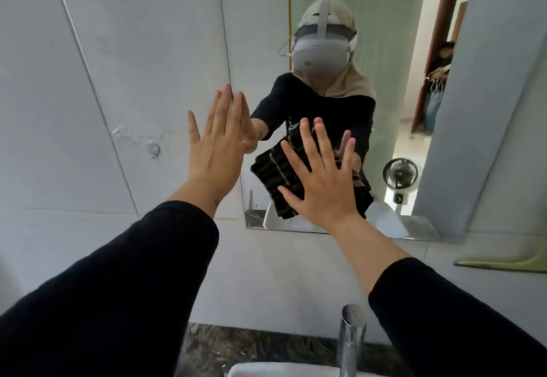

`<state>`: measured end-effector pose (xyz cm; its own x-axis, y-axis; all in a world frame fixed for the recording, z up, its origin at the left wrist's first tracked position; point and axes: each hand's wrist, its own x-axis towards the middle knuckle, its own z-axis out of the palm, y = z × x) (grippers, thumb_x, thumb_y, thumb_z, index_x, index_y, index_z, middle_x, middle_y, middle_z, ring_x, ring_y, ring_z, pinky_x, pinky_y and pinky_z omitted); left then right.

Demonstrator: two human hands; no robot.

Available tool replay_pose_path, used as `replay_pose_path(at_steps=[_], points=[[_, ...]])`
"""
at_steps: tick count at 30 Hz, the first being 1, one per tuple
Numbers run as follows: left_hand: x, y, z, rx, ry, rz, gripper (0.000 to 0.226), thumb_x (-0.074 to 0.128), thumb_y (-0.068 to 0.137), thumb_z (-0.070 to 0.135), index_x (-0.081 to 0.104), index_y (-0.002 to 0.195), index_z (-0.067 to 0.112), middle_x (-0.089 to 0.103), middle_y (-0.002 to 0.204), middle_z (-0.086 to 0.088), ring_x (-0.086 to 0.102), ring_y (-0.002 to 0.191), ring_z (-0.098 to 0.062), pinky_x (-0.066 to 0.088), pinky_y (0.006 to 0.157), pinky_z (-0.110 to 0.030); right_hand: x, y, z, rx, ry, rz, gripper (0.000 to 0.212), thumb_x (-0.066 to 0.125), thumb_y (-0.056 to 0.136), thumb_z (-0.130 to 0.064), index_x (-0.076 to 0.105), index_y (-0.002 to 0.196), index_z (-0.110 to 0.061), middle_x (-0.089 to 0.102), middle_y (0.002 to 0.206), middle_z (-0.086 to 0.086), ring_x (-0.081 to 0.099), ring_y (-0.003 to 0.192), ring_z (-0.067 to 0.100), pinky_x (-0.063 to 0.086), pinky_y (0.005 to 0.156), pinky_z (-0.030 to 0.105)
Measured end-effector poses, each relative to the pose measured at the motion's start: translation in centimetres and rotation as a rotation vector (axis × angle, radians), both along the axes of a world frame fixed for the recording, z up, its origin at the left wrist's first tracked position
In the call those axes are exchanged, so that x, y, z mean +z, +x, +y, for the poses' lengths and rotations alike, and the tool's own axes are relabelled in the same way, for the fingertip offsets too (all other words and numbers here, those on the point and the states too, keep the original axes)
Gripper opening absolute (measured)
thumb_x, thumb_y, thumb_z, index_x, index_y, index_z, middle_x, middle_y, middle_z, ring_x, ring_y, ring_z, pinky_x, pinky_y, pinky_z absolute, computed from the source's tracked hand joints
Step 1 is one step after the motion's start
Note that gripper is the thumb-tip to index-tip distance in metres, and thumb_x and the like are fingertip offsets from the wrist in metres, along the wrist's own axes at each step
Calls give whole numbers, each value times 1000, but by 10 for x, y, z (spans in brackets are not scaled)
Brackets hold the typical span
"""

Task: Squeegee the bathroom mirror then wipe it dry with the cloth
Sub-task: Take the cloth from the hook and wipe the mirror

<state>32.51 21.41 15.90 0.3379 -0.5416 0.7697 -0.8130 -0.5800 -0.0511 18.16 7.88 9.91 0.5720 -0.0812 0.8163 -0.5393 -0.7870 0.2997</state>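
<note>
Left hand (217,142): fingers straight, held together, flat against left edge of frameless rectangular wall mirror (384,51), grip holding nothing. Right hand (322,181): fingers spread, palm pressing dark striped folded cloth (275,175) onto lower mirror glass. Chrome tap (350,338) near, lower right, over white basin (281,370).

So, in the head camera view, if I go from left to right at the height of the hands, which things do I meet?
Clear plastic hook on the tiled wall → left hand, flat at the mirror's left edge → dark striped cloth → right hand, pressing the cloth against the mirror → reflected small fan.
</note>
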Motion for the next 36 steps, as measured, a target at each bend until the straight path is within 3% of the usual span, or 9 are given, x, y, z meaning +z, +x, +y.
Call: replay_pose_path(at_steps=[3, 10, 13, 17, 22, 27, 31, 36], points=[[-1, 2, 0, -14, -2, -11, 89, 54, 90, 13, -12, 148, 18, -12, 159, -4, -12, 146, -17, 3, 115, -59, -11, 26, 17, 46, -33, 77, 82, 49, 85, -58, 17, 153, -24, 6, 160, 12, 0, 148, 31, 4, 110, 70], [-2, 2, -1, -31, -27, 27, 93, 49, 83, 2, -15, 148, 19, -15, 159, -1, -14, 145, -16, 1, 115, -57, -54, 38, 21, 44, -139, 269, 79, 46, 89, -58, 13, 153, -26, 1, 162, 7, 1, 149, 25, -18, 108, 64], [0, -1, -1, -42, -31, 61, 94, 49, 81, 0, -14, 148, 19, -15, 159, -1, -14, 145, -17, 0, 115, -57, -49, 20, 6, 60, -180, 312, 79, 48, 87, -59, 15, 153, -28, 5, 162, 5, 4, 149, 24, -16, 110, 63], [1, -6, 1, -47, -37, 128, 95, 46, 80, -6, -15, 148, 20, -17, 158, 0, -12, 145, -17, 2, 115, -57, -46, -19, -25, 21, -147, 215, 76, 47, 88, -60, 17, 152, -32, 10, 161, 6, 3, 148, 24, 5, 111, 68], [-2, -11, -2, -81, -59, 184, 90, 42, 84, -5, -16, 148, 20, -18, 158, 2, -6, 146, -18, 12, 116, -53, -43, -77, -64, -138, -74, 88, 81, 43, 87, -66, 9, 152, -33, 3, 160, 8, 4, 148, 28, 0, 112, 66], [-3, -8, -5, -150, -126, 241, 87, 45, 87, -5, -9, 149, 24, -13, 159, 5, 0, 146, -18, 17, 116, -50, -51, -127, -99, -339, 152, -117, 83, 32, 86, -69, -1, 152, -30, -14, 160, 10, -7, 147, 32, -10, 108, 65], [-4, -7, -7, -159, -145, 234, 88, 50, 88, -4, -6, 149, 26, -9, 159, 7, 7, 146, -21, 23, 114, -50, -58, -145, -109, -360, 432, -328, 83, 26, 88, -68, -6, 152, -27, -3, 159, 18, -6, 146, 37, -4, 106, 69], [-4, -4, -6, -169, -140, 254, 88, 52, 90, 1, -8, 149, 30, -9, 159, 9, 9, 146, -21, 25, 112, -52, -81, -141, -103, -377, 566, -422, 78, 20, 91, -65, -2, 153, -22, -3, 158, 21, -3, 145, 41, 7, 110, 69]])
